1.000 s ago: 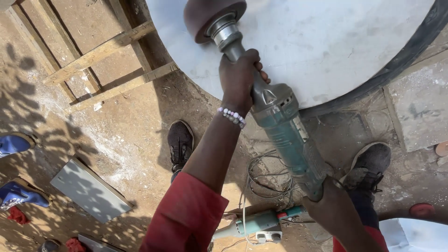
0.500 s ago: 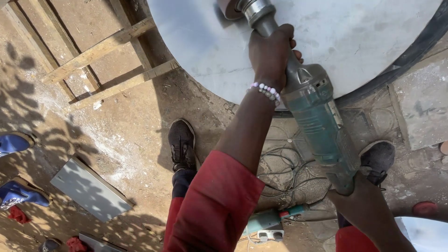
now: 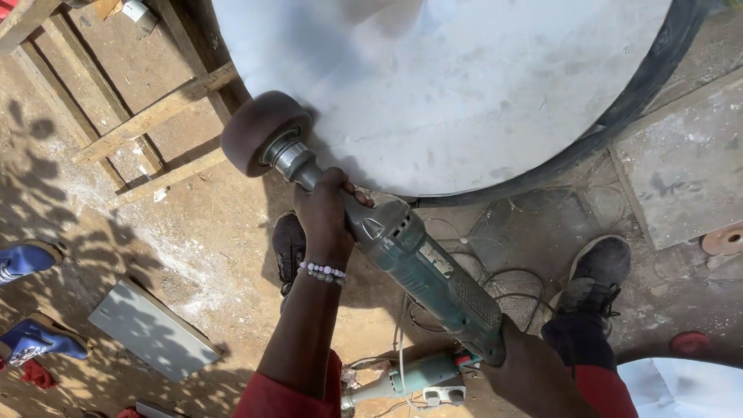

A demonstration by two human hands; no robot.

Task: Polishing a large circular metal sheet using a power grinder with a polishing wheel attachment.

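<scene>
With the left hand (image 3: 325, 213) clamped round the polisher (image 3: 402, 263) neck and the right hand (image 3: 526, 371) gripping its rear, the brown wheel (image 3: 259, 131), just ahead of the left hand, looks best kept flat against the big metal disc (image 3: 464, 85) edge.

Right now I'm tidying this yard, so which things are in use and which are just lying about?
In use:
left hand on the polisher's neck
right hand at its rear
green polisher
round metal sheet

Lying about:
second power tool on the ground
grey panel
wooden frame
</scene>
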